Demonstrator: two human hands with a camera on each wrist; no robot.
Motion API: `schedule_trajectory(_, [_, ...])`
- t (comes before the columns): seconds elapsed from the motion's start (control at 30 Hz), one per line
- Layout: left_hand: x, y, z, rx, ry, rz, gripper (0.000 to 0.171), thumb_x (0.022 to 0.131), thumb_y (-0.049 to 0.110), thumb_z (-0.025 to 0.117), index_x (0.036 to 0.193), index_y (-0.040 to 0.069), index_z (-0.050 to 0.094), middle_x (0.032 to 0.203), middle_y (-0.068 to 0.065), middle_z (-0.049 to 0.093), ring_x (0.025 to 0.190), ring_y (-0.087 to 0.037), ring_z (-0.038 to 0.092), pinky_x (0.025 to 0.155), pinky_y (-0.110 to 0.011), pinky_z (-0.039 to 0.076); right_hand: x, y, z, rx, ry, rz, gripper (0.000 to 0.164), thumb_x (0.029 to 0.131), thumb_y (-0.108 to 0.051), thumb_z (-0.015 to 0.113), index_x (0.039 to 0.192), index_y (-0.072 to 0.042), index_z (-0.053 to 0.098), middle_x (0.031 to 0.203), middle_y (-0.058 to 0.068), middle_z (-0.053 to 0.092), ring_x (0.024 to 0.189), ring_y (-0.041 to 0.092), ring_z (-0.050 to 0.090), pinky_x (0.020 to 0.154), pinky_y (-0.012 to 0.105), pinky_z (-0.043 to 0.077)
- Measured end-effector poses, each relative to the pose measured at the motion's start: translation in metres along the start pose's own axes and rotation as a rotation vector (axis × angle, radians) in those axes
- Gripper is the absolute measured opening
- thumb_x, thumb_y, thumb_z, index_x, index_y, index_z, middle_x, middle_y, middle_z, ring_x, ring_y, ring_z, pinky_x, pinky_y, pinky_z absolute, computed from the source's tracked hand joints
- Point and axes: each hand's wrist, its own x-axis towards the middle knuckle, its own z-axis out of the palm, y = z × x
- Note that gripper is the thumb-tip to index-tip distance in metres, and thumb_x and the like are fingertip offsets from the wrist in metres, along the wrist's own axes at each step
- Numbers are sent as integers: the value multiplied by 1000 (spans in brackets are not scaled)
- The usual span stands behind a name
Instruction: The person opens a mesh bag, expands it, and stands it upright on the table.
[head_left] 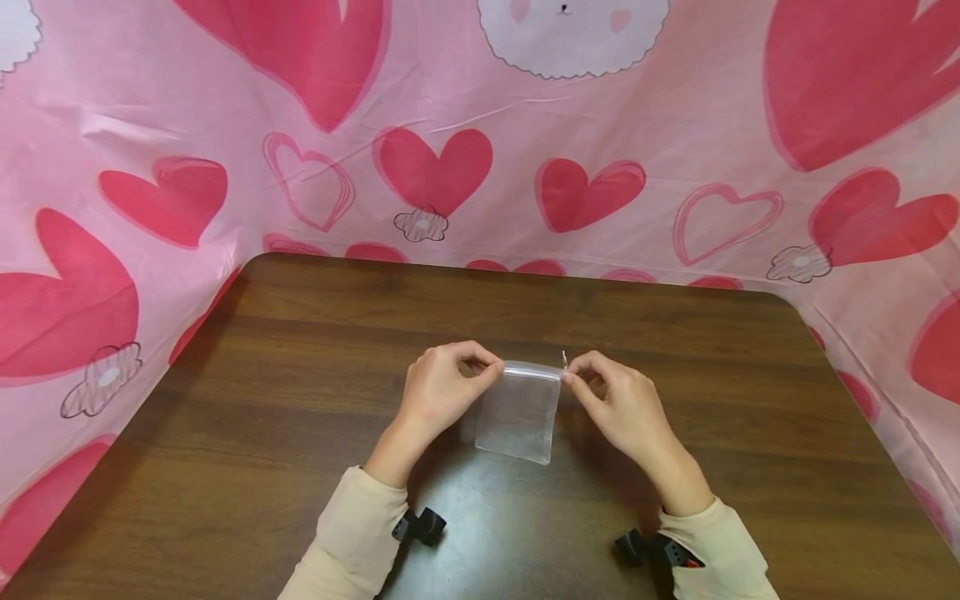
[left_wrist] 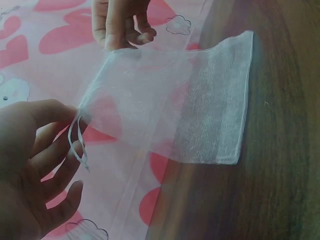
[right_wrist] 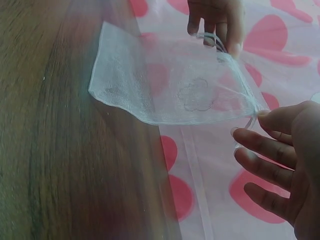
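Note:
A sheer white drawstring pouch (head_left: 517,417) hangs flat between both hands, its gathered top edge stretched level above the table. My left hand (head_left: 442,387) pinches the top left corner between thumb and index finger. At the opposite corner, the thumb and index finger of my right hand (head_left: 626,408) pinch the fabric, the other fingers loosely bent in the right wrist view. White drawstring loops stick out at both corners; one cord (left_wrist: 86,162) dangles by the left fingers in the left wrist view. The see-through pouch shows the background through its cloth, with nothing visible inside.
Beneath the hands is a dark brown wood-grain table (head_left: 300,400) with rounded far corners. Pink cloth (head_left: 510,108) with red hearts surrounds it at the back and sides. Small black devices are strapped at the left sleeve (head_left: 356,525) and right sleeve (head_left: 720,554).

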Motion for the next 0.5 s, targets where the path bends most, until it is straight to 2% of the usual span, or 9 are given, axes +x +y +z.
schedule_trajectory(0.13, [0, 0, 1, 37, 1, 27, 4, 85, 34, 73, 84, 32, 77, 73, 22, 65, 64, 2, 58, 68, -36, 46, -1, 3, 1, -35, 10, -37, 11, 88, -12, 76, 91, -16, 66, 84, -7, 69, 75, 14, 65, 68, 40, 53])
schedule_trajectory(0.27, [-1, 0, 2, 49, 16, 32, 3, 85, 33, 73, 84, 32, 76, 72, 22, 63, 65, 1, 57, 68, -36, 46, 0, 3, 1, -25, 8, -42, 12, 87, -10, 76, 91, -16, 66, 85, -7, 69, 76, 13, 65, 69, 39, 54])
schedule_trajectory(0.37, [-1, 1, 4, 15, 27, 16, 3, 87, 34, 74, 85, 33, 75, 72, 21, 63, 66, 0, 58, 68, -36, 45, 0, 2, 0, 35, 13, -23, 13, 86, -7, 76, 92, -14, 66, 84, -6, 69, 76, 11, 64, 68, 37, 54])
schedule_trajectory(0.5, [-2, 4, 6, -76, 27, 4, 4, 88, 35, 75, 89, 31, 73, 76, 20, 65, 69, -1, 59, 69, -34, 46, 1, -2, -1, 146, 35, 15, 15, 85, -2, 76, 92, -11, 67, 82, -6, 67, 73, 9, 60, 59, 28, 50])
